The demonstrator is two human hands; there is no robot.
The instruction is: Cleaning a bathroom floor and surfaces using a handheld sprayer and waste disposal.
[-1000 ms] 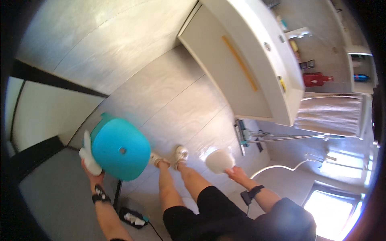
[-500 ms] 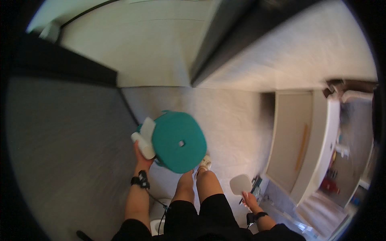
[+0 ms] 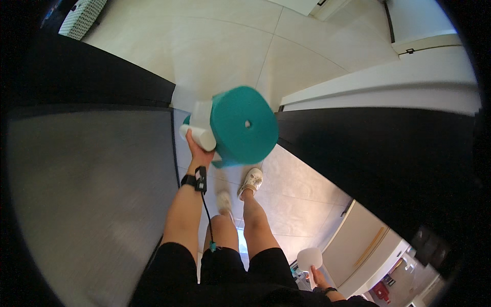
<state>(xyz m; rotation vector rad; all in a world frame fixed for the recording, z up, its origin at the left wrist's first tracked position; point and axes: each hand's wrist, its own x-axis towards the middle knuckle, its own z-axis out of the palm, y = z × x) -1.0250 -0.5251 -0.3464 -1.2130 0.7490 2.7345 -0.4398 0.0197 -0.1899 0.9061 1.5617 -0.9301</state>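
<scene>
My left hand (image 3: 197,151) is closed around the white cylindrical handle (image 3: 202,137) of a large teal, rounded thing (image 3: 245,140). A small pale spot marks the middle of its flat top, and a white piece joins it to the handle; its exact kind I cannot make out. It is held off the floor, in front of my feet. Low on the right, my right hand (image 3: 320,279) grips a white paddle-shaped thing (image 3: 310,258) with a rounded flat end. My body partly hides that arm.
A grey panel (image 3: 92,199) stands close on my left, with a dark frame (image 3: 112,77) beyond it. Another dark frame edge (image 3: 378,143) crosses on the right. Behind it is a white cabinet (image 3: 353,240) with a wooden handle. Pale floor tiles (image 3: 225,46) stretch ahead; a patterned box-like thing (image 3: 84,18) sits far left.
I have moved forward to the doorway, between the dark frames. The teal thing sits farther ahead in view, still in my left hand. The cabinet and my right hand have shifted lower.
</scene>
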